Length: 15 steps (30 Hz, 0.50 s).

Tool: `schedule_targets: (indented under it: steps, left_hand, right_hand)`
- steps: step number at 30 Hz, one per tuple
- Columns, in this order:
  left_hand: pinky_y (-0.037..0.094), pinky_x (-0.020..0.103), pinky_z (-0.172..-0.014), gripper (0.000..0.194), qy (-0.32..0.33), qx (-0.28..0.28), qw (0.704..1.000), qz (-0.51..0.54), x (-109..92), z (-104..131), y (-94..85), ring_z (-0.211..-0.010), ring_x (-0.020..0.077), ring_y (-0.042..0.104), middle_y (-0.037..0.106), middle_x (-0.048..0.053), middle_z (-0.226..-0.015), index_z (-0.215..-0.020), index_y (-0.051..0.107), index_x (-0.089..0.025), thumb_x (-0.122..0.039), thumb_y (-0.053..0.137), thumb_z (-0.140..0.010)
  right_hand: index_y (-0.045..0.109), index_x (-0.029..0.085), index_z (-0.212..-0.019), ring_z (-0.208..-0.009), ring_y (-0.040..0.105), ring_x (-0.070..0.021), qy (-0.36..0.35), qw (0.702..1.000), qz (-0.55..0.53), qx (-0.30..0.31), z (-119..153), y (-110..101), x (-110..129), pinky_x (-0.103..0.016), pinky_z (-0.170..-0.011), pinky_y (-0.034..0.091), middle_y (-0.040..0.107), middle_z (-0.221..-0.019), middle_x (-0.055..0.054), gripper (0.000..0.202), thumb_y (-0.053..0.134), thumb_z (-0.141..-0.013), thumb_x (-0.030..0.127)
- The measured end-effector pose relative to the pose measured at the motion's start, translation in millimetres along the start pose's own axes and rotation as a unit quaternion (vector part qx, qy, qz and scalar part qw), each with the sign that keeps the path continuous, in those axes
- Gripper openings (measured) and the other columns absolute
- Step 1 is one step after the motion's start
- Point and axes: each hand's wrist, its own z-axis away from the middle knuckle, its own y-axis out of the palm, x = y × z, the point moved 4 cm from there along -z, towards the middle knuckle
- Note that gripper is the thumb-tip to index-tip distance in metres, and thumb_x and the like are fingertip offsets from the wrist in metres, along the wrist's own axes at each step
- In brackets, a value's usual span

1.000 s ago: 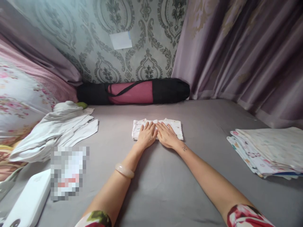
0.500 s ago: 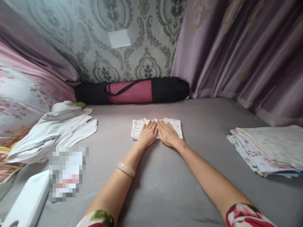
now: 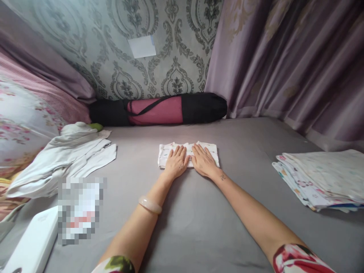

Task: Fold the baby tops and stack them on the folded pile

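Note:
A small white cloth with a fine coloured print (image 3: pixel 212 151), folded into a flat rectangle, lies in the middle of the grey sheet (image 3: pixel 182 223). My left hand (image 3: pixel 177 162) rests flat on its left half, fingers stretched out and pointing away from me. On the right half my right hand (image 3: pixel 203 160) lies palm down in the same way. A narrow strip of the cloth shows between the two hands. Neither hand grips anything. The cloth under the palms is hidden.
At right lies a stack of folded printed cloths (image 3: pixel 327 178). On the left are loose white clothes (image 3: pixel 65 155), a blurred-out item (image 3: pixel 81 210) and a white box-like object (image 3: pixel 32 242). A long black and pink bag (image 3: pixel 156 110) lies along the patterned wall (image 3: pixel 176 41).
My hands have drawn slightly apart on the cloth, widening the gap between them. The cloth stays where it was.

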Motion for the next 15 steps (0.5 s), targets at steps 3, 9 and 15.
schedule_targets:
  steps: [3, 9, 15]
  left_hand:
    - [0.023, 0.046, -0.119, 0.057, -0.004, 0.010, 1.000, -0.006, -0.4, -0.7, 0.5, -0.146, 0.0246, 0.026, 0.036, 0.009, -0.155, -0.148, 0.037, -0.014, -0.043, 0.024, -0.101]
    - [0.023, 0.045, -0.119, 0.058, -0.002, 0.012, 1.000, -0.020, -0.2, -0.2, -0.6, -0.146, 0.0245, 0.026, 0.034, 0.008, -0.156, -0.148, 0.037, -0.014, -0.043, 0.022, -0.101]
    - [0.020, 0.047, -0.120, 0.058, -0.011, -0.048, 0.998, -0.049, 6.7, 4.6, -9.5, -0.147, 0.0255, 0.025, 0.036, 0.013, -0.154, -0.146, 0.040, -0.010, -0.040, 0.020, -0.102]
  right_hand:
    - [0.033, 0.003, -0.150, -0.147, 0.022, -0.0237, 0.002, 1.000, -0.002, 0.003, -0.3, 1.4, -0.5, -0.043, -0.121, 0.012, 0.028, -0.158, -0.013, 0.060, 0.024, -0.097, 0.030]
    - [0.032, 0.003, -0.150, -0.147, 0.021, -0.0233, 0.005, 1.000, -0.003, 0.014, 0.3, -1.8, 0.4, -0.042, -0.121, 0.012, 0.028, -0.158, -0.013, 0.060, 0.024, -0.097, 0.031]
    - [0.033, 0.002, -0.149, -0.147, 0.021, -0.0236, 0.024, 0.999, 0.016, -0.021, 1.6, -11.7, -7.5, -0.042, -0.121, 0.011, 0.029, -0.158, -0.013, 0.060, 0.021, -0.098, 0.030]
